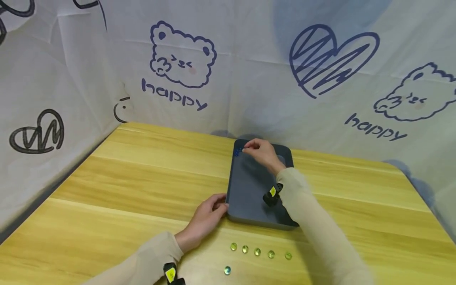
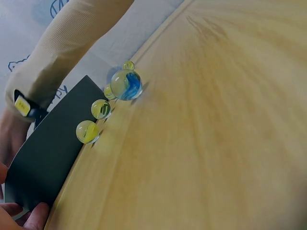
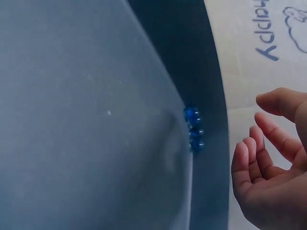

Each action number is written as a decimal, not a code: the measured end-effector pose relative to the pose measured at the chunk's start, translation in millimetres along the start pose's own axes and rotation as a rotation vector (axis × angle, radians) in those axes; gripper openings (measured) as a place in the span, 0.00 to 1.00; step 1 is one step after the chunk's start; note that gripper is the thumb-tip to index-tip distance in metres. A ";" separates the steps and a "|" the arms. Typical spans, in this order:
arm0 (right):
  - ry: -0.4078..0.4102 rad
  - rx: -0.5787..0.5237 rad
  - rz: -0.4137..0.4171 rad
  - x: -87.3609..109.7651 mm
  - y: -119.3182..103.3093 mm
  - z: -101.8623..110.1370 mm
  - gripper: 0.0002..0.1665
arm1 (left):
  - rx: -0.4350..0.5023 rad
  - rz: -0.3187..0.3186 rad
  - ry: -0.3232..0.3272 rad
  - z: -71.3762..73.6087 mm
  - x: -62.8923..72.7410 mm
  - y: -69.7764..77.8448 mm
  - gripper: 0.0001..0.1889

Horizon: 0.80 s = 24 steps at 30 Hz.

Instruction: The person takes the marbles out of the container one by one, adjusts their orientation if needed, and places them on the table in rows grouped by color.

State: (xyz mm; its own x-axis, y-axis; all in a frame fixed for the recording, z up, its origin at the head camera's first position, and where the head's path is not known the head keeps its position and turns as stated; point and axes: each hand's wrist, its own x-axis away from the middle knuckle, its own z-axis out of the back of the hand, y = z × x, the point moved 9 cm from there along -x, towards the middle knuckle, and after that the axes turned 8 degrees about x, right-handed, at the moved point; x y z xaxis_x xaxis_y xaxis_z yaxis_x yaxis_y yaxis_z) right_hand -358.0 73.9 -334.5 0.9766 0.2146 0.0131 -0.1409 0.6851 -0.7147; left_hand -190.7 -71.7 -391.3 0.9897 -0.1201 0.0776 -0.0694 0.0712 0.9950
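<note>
Over the far left corner of a dark grey tray [image 1: 249,186] is my right hand [image 1: 262,152], its thumb and index finger slightly apart with nothing between them in the right wrist view. Several blue marbles [image 3: 194,129] line up against the tray's inner wall, close by those fingertips. My left hand [image 1: 204,217] rests on the table, fingertips touching the outside of the tray at its near left corner. In front of the tray, several yellow-green marbles [image 1: 257,251] form a row. Nearer to me lies a single clear marble with a blue swirl [image 2: 127,85].
The wooden table [image 1: 142,178] reaches back to a white cloth [image 1: 249,79] printed with bears and hearts. Another cloth wall [image 1: 53,87] borders the left side. My right forearm [image 1: 320,221] crosses over the tray's right side.
</note>
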 end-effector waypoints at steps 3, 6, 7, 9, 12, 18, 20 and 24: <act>0.002 0.020 -0.013 -7.3 3.6 -6.5 0.12 | -0.001 0.006 -0.002 -0.2 0.7 -0.8 0.24; 0.006 0.028 -0.028 -13.4 7.4 -11.6 0.12 | -0.001 0.006 -0.005 -0.4 0.8 -0.3 0.25; 0.005 0.029 -0.035 -15.1 8.9 -13.2 0.12 | 0.000 0.005 -0.007 -0.6 1.0 0.1 0.25; -0.002 0.028 -0.050 -17.7 12.1 -16.7 0.13 | 0.001 0.009 -0.008 -0.6 1.3 0.1 0.25; -0.010 0.027 -0.072 -21.6 15.8 -21.1 0.13 | -0.001 0.016 -0.006 0.3 1.1 -0.7 0.24; -0.008 0.017 -0.110 -24.8 26.5 -28.4 0.13 | -0.010 0.030 -0.012 -0.1 0.1 -4.8 0.24; -0.006 0.020 -0.107 -26.4 27.4 -30.0 0.13 | -0.013 0.029 -0.013 0.2 -0.2 -5.0 0.24; -0.012 0.031 -0.103 -28.9 26.9 -32.6 0.14 | -0.016 0.025 -0.010 1.0 -0.2 -4.7 0.24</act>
State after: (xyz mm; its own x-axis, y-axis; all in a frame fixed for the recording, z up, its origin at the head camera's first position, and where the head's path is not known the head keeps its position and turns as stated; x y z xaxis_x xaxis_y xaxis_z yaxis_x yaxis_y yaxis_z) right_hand -384.7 63.5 -376.9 0.9843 0.1496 0.0938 -0.0447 0.7254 -0.6869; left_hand -190.7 -73.0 -395.9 0.9865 -0.1277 0.1027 -0.0916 0.0904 0.9917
